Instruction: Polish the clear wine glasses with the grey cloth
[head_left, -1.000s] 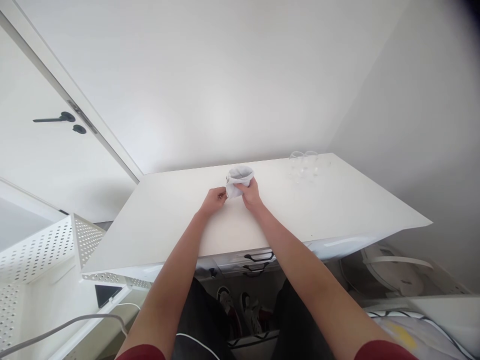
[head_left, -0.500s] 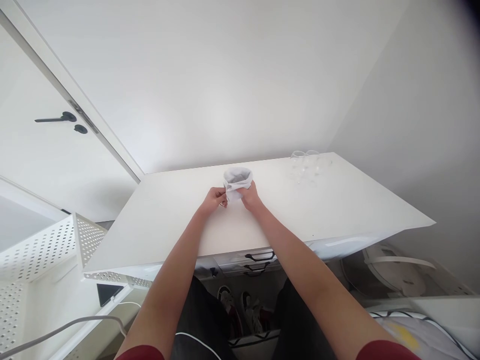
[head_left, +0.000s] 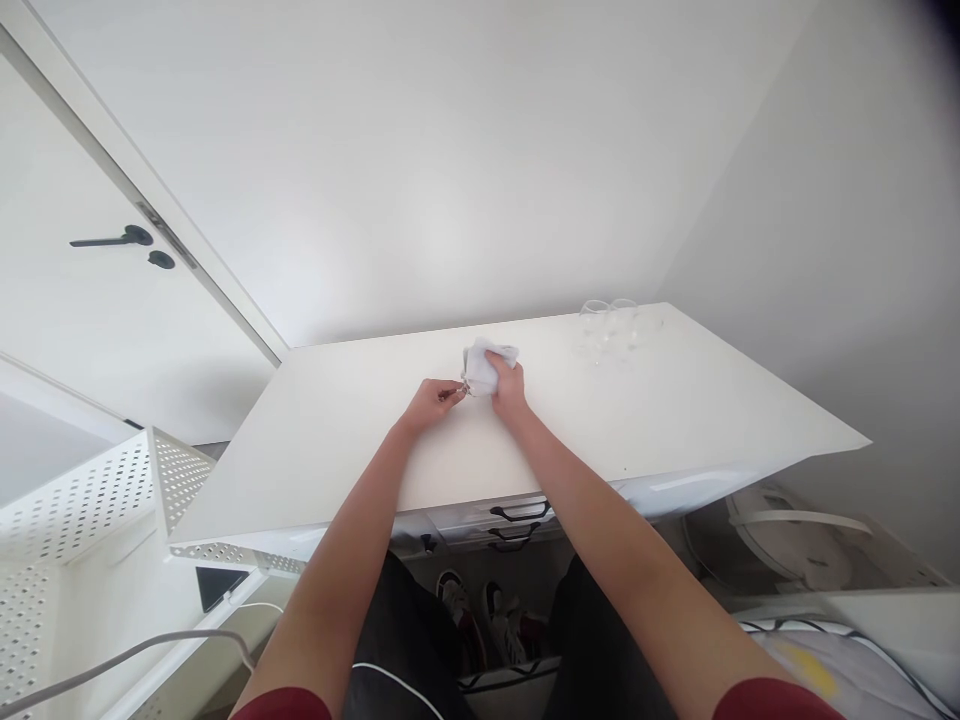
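Tightly, right fingers (head_left: 501, 372) clutch white cloth (head_left: 484, 362); left fingers (head_left: 452, 393) pinch beside it.

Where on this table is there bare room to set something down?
Bare: the table left of the left hand, out to its edge, and its right front, nearer than the clear glasses. Crowded: the middle, where that and the right hand grip the white cloth.

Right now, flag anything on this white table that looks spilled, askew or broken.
Nothing stands out. The right hand grips a bunched white cloth, the left hand pinches at its edge, and the clear glasses stand together at the table's far corner with no spill visible.
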